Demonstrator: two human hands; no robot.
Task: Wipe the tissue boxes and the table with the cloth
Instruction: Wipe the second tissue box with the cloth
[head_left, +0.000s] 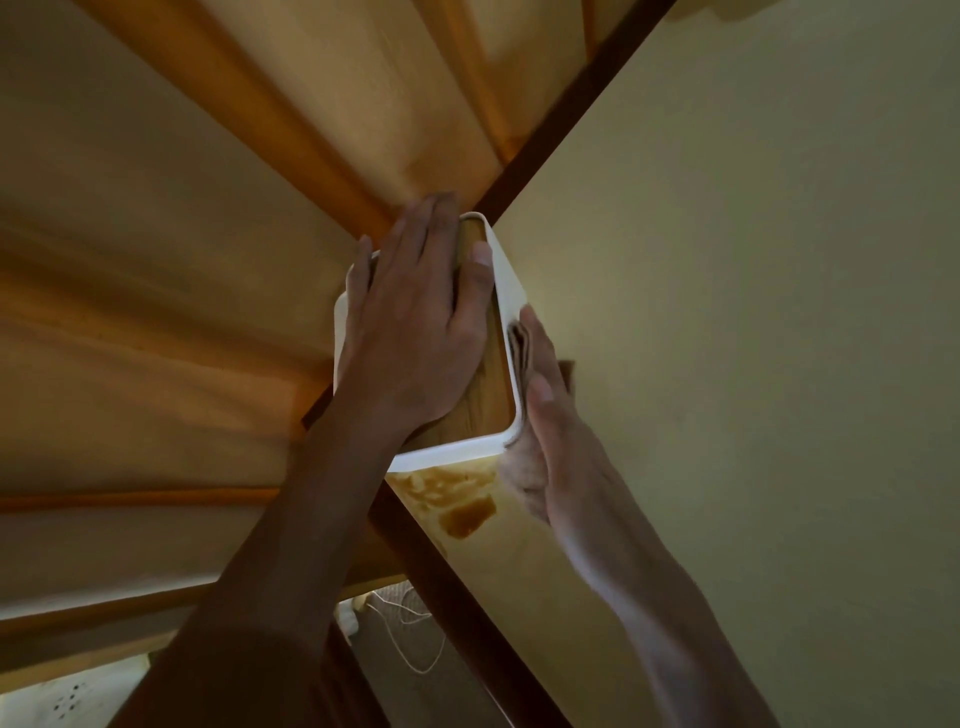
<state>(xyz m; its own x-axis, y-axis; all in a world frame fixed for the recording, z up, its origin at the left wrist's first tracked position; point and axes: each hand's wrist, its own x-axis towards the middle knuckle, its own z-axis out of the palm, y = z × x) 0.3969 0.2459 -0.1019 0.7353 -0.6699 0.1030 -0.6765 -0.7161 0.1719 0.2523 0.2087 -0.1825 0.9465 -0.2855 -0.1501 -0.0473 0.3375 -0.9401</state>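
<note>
- A curtain of orange-gold cloth filled the left and top, hanging in broad folds, lit from behind so the creases glowed.
- A dark wooden edge ran on a slant from upper right toward the bottom, between the curtain and a pale yellow-green glossy surface.
- Low in the middle, a thin white cord looped over a grey floor.
- At the bottom left corner sat something pale with small dark dots; what it was could not be told.
- The light was dim and warm.
</note>
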